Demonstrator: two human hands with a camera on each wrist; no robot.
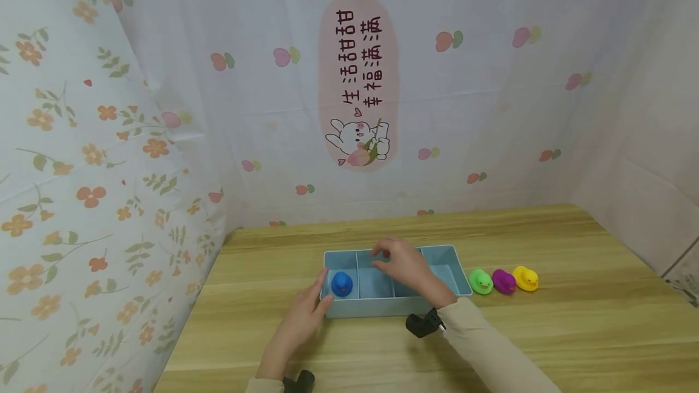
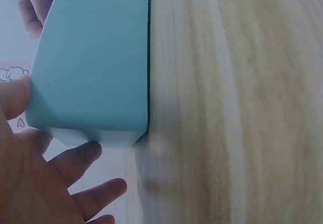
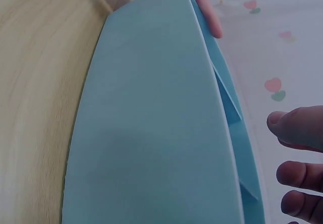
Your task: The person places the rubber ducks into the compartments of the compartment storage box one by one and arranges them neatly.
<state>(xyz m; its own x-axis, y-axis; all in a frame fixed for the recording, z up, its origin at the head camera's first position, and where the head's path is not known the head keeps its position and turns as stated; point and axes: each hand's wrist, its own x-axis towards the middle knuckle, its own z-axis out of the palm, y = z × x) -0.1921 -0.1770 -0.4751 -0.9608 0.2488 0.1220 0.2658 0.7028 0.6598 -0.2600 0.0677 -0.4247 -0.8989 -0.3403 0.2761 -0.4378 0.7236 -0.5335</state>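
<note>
A light blue box [image 1: 377, 307] with partitions lies lengthwise across the table. In its leftmost compartment sits a blue toy duck [image 1: 341, 284]. My left hand [image 1: 303, 314] is at the box's left end, the thumb at the front rim and the index finger along the end wall; the left wrist view shows its other fingers spread. Above the middle compartments is my right hand [image 1: 403, 264], thumb and index finger apart with nothing seen between them. The right wrist view shows its fingers [image 3: 300, 128] beyond the box's open side. My right forearm hides part of the right-hand compartments.
Right of the box, a green toy duck [image 1: 480, 282], a purple toy duck [image 1: 503, 281] and a yellow toy duck [image 1: 525, 278] stand in a row on the wooden table [image 1: 579, 320]. A patterned cloth [image 1: 262, 108] hangs behind the table, and a floral cloth [image 1: 98, 156] at the left.
</note>
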